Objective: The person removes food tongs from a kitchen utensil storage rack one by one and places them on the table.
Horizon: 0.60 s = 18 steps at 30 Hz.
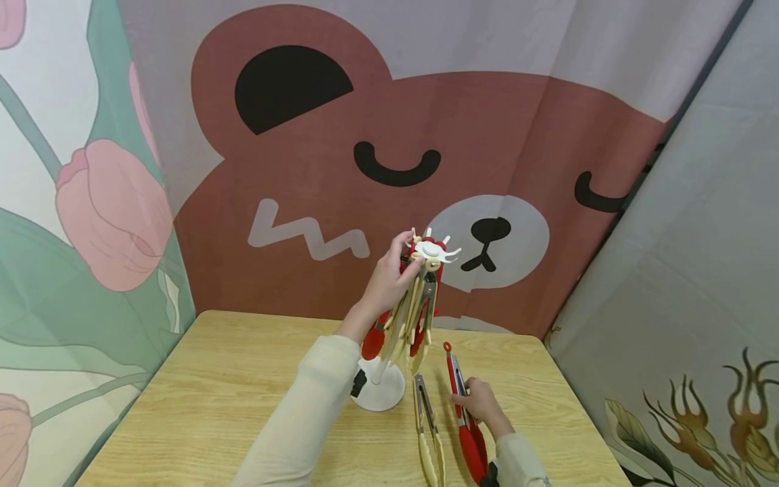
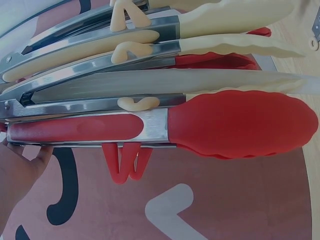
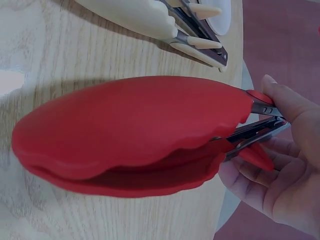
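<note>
Over the tabletop [image 1: 541,382], grasping the red tongs [image 1: 470,441] by the handles with the right grip [image 1: 482,402], just beside cream tongs [image 1: 429,433] lying down. With the left grip [image 1: 388,276], clasping the top of the white rack [image 1: 431,250], laden with hanging tongs [image 2: 242,122]. Ideally steadying without tugging, keeping the red tongs from brushing the cream tongs.

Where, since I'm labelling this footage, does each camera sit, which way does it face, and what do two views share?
Head: worn on the head, facing forward and down at the table and stand; left hand, right hand and sleeves show.
Left wrist: worn there, facing the hanging tongs; part of the left hand shows at the left edge.
Right wrist: worn there, facing the red tongs; the right hand shows at the right edge.
Shared: head and right wrist both show the red tongs and nearby cream tongs.
</note>
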Each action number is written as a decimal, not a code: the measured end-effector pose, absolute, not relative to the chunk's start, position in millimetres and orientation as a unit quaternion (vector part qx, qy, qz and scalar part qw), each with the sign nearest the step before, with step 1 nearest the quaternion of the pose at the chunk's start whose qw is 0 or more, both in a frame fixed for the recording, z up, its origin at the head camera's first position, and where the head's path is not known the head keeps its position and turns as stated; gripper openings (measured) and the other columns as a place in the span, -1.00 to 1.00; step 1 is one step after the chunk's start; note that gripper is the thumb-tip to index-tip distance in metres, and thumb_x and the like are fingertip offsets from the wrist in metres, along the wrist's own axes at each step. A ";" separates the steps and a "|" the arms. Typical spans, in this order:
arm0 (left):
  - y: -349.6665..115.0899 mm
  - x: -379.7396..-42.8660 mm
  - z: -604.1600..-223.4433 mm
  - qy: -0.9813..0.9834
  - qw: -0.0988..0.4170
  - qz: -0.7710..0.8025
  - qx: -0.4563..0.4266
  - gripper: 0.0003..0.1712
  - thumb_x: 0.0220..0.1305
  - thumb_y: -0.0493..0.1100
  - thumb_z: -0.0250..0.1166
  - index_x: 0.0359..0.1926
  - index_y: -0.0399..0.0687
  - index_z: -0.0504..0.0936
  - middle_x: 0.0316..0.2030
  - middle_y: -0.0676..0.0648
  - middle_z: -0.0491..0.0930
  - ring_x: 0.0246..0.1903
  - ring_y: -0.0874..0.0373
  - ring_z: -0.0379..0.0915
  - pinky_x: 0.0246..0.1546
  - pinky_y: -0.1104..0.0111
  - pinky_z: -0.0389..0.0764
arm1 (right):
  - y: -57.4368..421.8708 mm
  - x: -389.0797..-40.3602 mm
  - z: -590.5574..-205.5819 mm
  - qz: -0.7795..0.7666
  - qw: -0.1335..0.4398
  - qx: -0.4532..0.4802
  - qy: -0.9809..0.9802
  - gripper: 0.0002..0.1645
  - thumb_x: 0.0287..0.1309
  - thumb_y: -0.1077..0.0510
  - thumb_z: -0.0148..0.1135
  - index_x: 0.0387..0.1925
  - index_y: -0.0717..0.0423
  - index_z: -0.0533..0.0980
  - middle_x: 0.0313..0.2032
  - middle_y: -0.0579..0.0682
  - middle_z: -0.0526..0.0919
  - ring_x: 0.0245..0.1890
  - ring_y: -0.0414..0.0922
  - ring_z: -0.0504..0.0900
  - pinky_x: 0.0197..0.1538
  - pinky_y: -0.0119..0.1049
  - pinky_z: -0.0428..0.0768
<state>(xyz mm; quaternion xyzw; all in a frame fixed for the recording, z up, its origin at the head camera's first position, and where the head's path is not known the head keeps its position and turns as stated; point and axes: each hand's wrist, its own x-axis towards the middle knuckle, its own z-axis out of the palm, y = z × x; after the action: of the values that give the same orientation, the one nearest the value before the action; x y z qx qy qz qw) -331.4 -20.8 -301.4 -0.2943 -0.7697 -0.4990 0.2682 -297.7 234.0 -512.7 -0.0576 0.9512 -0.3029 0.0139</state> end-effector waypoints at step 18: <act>-20.1 -331.9 -302.1 -0.769 0.271 -0.498 -0.297 -0.42 0.28 -0.16 0.07 0.26 -0.17 0.10 0.16 -0.16 0.29 -0.01 0.08 0.33 0.04 0.25 0.33 | 233.5 -297.9 -529.0 -0.308 0.017 -0.054 0.950 -0.63 -0.06 0.09 0.33 -0.52 0.27 0.35 -0.72 0.00 0.38 -0.87 -0.18 0.34 -0.83 -0.31 0.38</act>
<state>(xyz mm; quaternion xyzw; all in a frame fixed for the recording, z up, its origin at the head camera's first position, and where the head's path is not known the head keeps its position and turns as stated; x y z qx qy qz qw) -331.9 -20.1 -302.1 -0.2970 -0.7687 -0.4978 0.2705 -297.9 233.5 -529.0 -0.0544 0.9495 -0.3084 0.0170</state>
